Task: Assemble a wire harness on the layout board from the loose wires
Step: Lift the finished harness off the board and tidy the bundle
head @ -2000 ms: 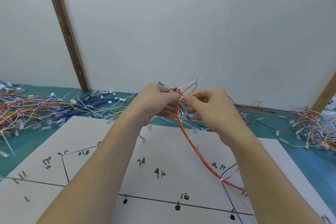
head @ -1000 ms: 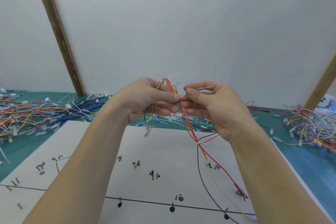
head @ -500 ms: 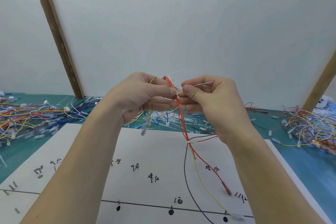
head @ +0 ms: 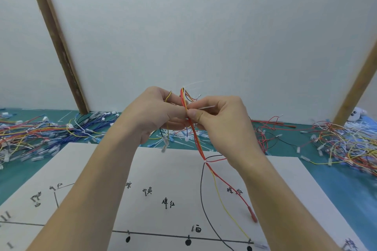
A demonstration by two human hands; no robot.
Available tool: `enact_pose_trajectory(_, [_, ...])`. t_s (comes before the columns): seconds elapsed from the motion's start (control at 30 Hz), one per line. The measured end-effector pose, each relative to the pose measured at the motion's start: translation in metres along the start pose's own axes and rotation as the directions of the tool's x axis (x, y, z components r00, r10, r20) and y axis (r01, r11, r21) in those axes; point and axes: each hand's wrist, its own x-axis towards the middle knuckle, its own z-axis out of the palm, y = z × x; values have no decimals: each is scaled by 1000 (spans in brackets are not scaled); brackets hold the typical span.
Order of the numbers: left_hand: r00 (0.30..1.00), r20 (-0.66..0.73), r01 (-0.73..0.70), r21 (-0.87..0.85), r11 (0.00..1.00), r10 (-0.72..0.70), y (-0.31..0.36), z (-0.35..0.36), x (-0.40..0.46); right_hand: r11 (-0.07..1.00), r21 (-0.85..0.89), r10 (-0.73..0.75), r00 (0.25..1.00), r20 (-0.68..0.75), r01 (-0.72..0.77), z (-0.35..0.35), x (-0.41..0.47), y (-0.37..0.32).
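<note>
Above the white paper layout board, the left hand pinches a red-and-yellow wire bundle while the right hand pinches a thin white cable tie at it, apparently mid-binding; cinching it tight looks next.

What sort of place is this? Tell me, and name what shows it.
Probably a wire-harness assembly bench. A white layout board marked with lines and handwritten labels lies on a green mat, piles of loose wires lie at both sides, and both hands hold a wire bundle.
</note>
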Motion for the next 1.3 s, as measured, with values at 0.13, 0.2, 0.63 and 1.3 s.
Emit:
enact_pose_trajectory(0.13, [1000, 17, 3, 12, 1000, -3, -3, -1, 2, 998, -53, -30, 1000, 9, 30, 3, -2, 0])
enact_pose_trajectory(0.2, [1000, 19, -7, 17, 1000, 7, -5, -1, 3, 996, -78, -43, 999, 11, 44, 4, -4, 0])
enact_pose_trajectory(0.63, [999, 27, -33, 33, 999, 32, -11, -2, 8, 1000, 10, -2, 1000, -1, 3, 7, -1, 9])
enact_pose_trajectory(1.3, [995, -92, -86, -464, 882, 49, -4, -10, 9, 957, -13, 253, 808, 533, -291, -42, 4, 6])
